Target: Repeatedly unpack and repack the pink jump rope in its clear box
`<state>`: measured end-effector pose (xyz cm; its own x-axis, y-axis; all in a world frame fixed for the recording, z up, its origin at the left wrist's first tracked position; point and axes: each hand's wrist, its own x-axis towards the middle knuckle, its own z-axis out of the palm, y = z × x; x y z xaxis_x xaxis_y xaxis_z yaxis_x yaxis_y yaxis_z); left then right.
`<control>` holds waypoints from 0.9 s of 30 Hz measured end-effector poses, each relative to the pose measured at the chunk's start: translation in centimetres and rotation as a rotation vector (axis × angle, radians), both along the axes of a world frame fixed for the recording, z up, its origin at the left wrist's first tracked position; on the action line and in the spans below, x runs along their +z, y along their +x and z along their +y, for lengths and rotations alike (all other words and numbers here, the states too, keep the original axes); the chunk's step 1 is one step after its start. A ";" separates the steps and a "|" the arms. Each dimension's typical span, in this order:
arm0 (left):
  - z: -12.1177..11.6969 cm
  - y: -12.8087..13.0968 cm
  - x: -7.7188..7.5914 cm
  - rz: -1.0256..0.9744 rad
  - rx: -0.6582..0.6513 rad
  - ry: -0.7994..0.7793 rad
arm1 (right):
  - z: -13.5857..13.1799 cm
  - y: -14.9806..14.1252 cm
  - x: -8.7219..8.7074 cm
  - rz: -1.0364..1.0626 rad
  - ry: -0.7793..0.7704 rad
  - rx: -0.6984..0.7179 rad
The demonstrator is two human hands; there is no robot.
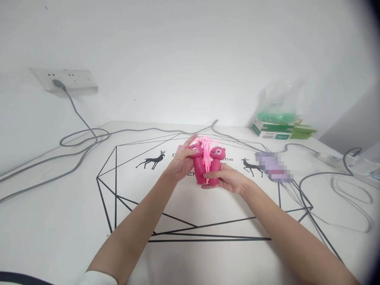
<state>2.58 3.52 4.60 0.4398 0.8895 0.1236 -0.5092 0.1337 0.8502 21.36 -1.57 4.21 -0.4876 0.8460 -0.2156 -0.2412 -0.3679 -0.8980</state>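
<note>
A pink skipping rope [207,152] is held up over the middle of the table, its cord folded into a tied bundle. Two dark-pink handles with animal heads flank that bundle, a left handle [199,171] and a right handle [215,167]. My left hand [179,163] is closed around the left handle near its head, with the index finger pointing up beside it. My right hand [230,179] grips the lower part of the right handle, the thumb lying across its front. Some fingers are hidden behind the handles.
The white table mat [190,206] has black lines and deer prints. Grey cables [127,130] run along the back. At right lie a blurred-out purple phone-like object [273,166] and thin cords. Green-white boxes [271,128] under a plastic bag [279,99] stand back right. A wall socket [78,80] is at left.
</note>
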 end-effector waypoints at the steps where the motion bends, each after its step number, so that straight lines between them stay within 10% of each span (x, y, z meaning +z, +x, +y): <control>1: 0.0 0.1 -0.1 -0.005 0.004 0.005 | -0.1 -0.1 0.1 -0.004 -0.006 -0.013; 27: 0.1 -0.5 0.4 0.039 -0.042 -0.032 | 0.3 0.6 0.0 -0.072 0.029 -0.042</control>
<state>2.05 3.64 4.99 0.4805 0.8736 0.0772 -0.4694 0.1818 0.8641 22.00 -1.31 4.20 -0.4355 0.8720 -0.2236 -0.1907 -0.3321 -0.9237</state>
